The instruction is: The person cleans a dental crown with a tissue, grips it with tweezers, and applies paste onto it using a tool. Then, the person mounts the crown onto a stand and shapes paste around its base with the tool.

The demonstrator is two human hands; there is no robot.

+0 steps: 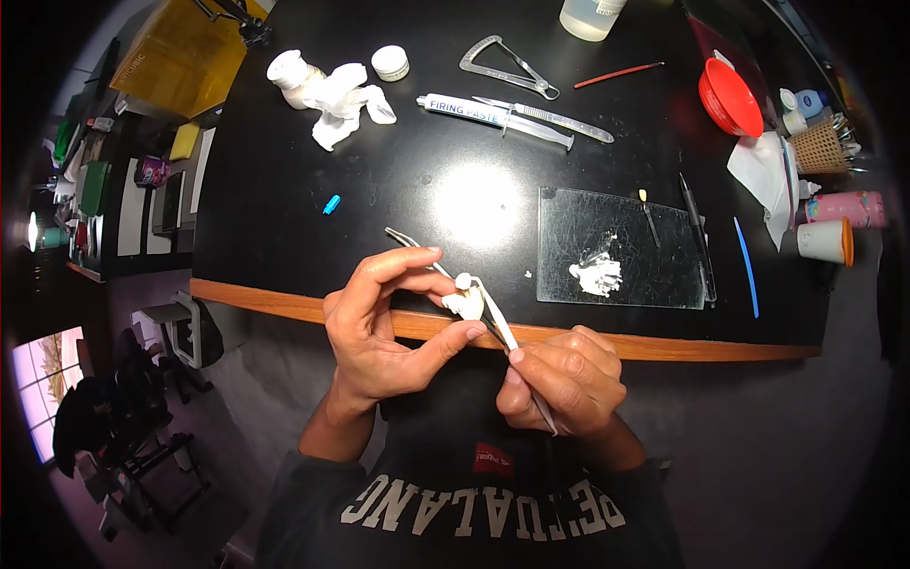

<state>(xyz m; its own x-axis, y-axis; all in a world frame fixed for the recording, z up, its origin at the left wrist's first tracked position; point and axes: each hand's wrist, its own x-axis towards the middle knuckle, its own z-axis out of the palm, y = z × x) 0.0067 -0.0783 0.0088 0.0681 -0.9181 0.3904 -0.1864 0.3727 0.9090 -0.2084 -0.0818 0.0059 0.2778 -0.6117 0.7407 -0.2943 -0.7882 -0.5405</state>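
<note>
My left hand (389, 322) is raised at the table's front edge, its fingers curled around a slim metal tool with a curved tip (406, 238). At its fingertips is a small white piece (464, 303), with a rounded white knob (464, 281) on top. My right hand (569, 379) pinches pale tweezers (500, 322); their upper end reaches the knob. Whether they grip it or only touch it, I cannot tell. To the right lies a scratched glass slab (569, 218) with white paste (597, 273) smeared on it.
Farther back lie a firing paste syringe (464, 110), a scalpel handle (559, 120), a caliper (493, 62), crumpled tissue (346, 100) and a small jar (390, 63). A blue cap (331, 204) is at left. Rightward are a black pen (697, 237), a blue stick (747, 266) and a red bowl (730, 100).
</note>
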